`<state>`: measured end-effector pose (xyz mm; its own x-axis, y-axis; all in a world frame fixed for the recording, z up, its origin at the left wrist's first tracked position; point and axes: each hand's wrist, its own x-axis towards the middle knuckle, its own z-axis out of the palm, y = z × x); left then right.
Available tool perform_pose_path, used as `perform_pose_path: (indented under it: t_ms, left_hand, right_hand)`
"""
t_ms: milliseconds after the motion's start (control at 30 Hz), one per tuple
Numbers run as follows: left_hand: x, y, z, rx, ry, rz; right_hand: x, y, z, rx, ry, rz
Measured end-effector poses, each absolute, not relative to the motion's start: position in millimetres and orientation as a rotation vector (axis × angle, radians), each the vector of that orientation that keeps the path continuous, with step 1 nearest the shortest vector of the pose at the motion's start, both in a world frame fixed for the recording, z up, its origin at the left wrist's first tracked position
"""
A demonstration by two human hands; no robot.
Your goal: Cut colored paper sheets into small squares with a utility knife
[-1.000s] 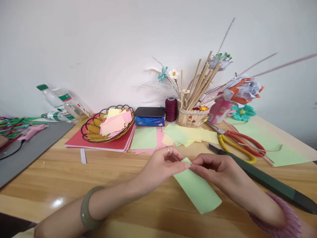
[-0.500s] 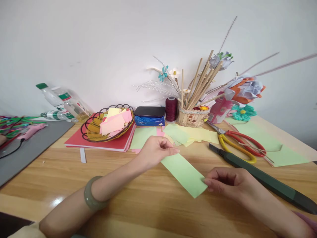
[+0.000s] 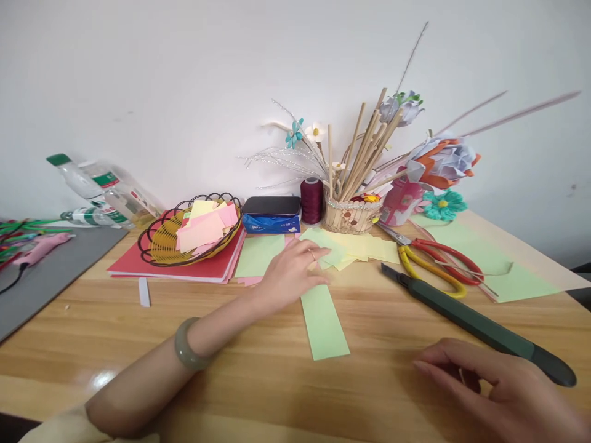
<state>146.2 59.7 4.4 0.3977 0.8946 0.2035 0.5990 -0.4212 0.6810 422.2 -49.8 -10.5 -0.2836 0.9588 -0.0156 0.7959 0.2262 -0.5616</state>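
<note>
A light green paper strip (image 3: 325,326) lies on the wooden table, its far end partly under my left hand (image 3: 293,271). That hand is open, with thumb and forefinger apart; the thumb is at the strip's far end. A thin ring and a jade-coloured bangle are on this hand and wrist. My right hand (image 3: 494,387) hovers low at the front right, loosely curled with its fingers apart and nothing in it. Beside it lies a dark green utility knife (image 3: 480,323) with its blade pointing to the back left.
Behind my left hand are yellow paper pieces (image 3: 369,247) and a green sheet (image 3: 258,253). Scissors (image 3: 431,264) lie right. A wicker basket (image 3: 159,243) of paper slips sits on red paper (image 3: 127,255). A stick-filled pot (image 3: 353,216) and thread spool (image 3: 311,203) stand behind.
My right hand has let go of the strip and drawn back to the right. The strip has turned and now lies on the table. My left fingers have spread from their pinch.
</note>
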Motion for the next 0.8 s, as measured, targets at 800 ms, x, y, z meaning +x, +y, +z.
perform_pose_path:
  t_ms: [800]
  left_hand:
    - [155.8,-0.9,-22.0,2.904,1.06,0.143]
  right_hand:
    - [443.9,-11.8,-18.0,-1.485,-2.411,-0.435]
